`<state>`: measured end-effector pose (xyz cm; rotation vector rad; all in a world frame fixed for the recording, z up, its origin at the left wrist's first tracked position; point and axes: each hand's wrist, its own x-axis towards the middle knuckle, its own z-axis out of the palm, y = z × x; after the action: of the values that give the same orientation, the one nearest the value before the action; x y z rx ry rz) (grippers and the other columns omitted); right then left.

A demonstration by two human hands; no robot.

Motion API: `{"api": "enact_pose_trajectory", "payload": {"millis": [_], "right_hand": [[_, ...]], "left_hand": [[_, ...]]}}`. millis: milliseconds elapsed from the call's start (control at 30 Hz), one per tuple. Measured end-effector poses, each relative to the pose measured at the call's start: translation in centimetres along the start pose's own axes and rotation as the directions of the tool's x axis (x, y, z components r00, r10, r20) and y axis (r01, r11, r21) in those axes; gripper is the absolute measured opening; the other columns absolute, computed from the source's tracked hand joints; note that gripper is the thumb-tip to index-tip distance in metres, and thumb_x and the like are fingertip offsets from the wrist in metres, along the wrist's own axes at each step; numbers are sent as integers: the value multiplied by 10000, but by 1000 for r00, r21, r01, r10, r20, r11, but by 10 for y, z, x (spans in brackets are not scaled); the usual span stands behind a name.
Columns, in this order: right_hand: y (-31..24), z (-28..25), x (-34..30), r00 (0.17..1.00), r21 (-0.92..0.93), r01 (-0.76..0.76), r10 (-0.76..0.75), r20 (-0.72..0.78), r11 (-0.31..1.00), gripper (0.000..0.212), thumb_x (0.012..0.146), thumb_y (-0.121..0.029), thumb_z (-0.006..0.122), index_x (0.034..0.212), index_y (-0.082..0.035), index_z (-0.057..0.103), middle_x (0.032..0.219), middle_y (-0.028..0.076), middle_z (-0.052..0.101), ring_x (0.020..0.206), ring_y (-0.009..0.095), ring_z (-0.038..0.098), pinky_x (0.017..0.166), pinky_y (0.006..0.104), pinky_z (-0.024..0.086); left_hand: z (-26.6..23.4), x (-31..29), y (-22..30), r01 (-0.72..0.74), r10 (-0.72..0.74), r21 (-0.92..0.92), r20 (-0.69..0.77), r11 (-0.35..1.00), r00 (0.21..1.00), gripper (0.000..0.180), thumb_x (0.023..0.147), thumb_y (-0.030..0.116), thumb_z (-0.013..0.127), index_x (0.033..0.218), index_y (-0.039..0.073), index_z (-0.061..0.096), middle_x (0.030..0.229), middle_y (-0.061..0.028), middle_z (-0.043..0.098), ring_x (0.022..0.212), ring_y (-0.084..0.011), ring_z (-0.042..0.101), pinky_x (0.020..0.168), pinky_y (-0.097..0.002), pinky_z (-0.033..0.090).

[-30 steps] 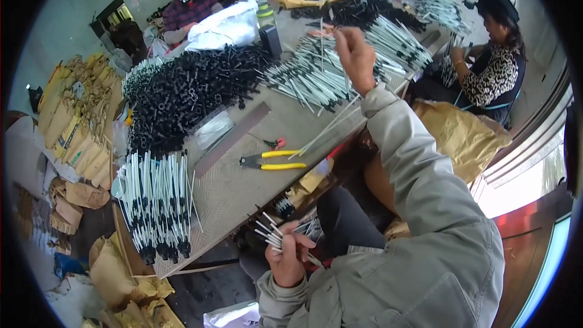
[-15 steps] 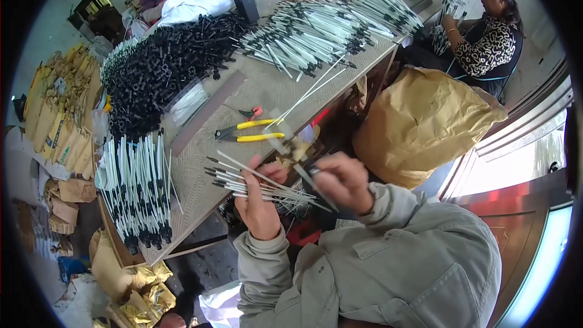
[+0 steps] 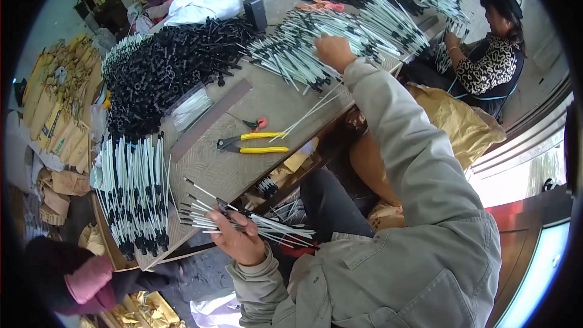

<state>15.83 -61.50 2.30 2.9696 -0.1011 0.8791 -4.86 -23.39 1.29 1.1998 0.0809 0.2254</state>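
My left hand (image 3: 240, 242) is closed around a fanned bundle of thin white rods (image 3: 276, 228) with black ends, held in front of my body beyond the table's near edge. My right hand (image 3: 335, 53) reaches far out to a pile of pale rods with black fittings (image 3: 294, 64) on the table. Its fingers are curled down at the pile, and what they grip is hidden. Between the hands, yellow-handled pliers (image 3: 258, 141) lie on the table (image 3: 212, 164), beside a small red and black tool (image 3: 255, 124) and a few loose rods (image 3: 306, 115).
A heap of black fittings (image 3: 170, 73) covers the table's far left, with rows of fitted rods (image 3: 136, 194) nearer. A large brown sack (image 3: 455, 121) stands right of the table. A co-worker (image 3: 495, 54) sits at the far right; another person (image 3: 79, 282) is at the lower left.
My right hand has moved from beside the bundle out to the rod pile. My left hand has shifted slightly left and nearer with the bundle. A person has come in at lower left.
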Motion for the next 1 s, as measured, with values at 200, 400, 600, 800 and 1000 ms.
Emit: {"api": "enact_pose_trajectory", "payload": {"millis": [200,400,600,800,1000], "right_hand": [[-18,7,-1,994,-73,-20,28,110,997,159,736,-124,463,723,-42,598,814,150,635,756,331,625,633,448,481],[-14,11,2,985,34,-156,152,86,987,244,752,-283,557,885,-80,580,796,163,631,743,352,616,614,485,467],[9,28,8,983,-94,-90,104,154,991,216,728,-253,534,859,-94,600,797,156,633,765,334,618,645,468,472],[-2,-9,3,960,196,-271,252,119,942,240,733,-293,567,865,-95,606,841,145,643,795,322,619,674,437,477],[-19,-91,-28,716,822,273,465,-521,500,171,863,-100,575,991,8,542,794,49,604,675,104,577,600,212,456]], "left_hand": [[14,-4,24,39,-47,-40,-217,998,975,282,934,306,416,1055,51,425,772,-142,620,433,-121,479,417,-226,379],[-18,-17,11,147,-84,-340,194,929,977,214,919,221,482,1042,47,495,795,-81,555,505,-83,436,440,-191,334],[-23,-30,11,116,-37,-292,261,949,965,233,929,198,442,1060,10,486,902,-163,606,723,-211,604,608,-297,492],[-19,-41,-7,356,-213,-225,485,907,848,244,946,209,400,1057,2,467,873,-186,625,946,-368,591,854,-489,470],[10,-57,-17,496,-384,-119,488,860,784,231,949,178,381,1007,-15,494,947,-189,616,932,-318,602,855,-433,469]]}}
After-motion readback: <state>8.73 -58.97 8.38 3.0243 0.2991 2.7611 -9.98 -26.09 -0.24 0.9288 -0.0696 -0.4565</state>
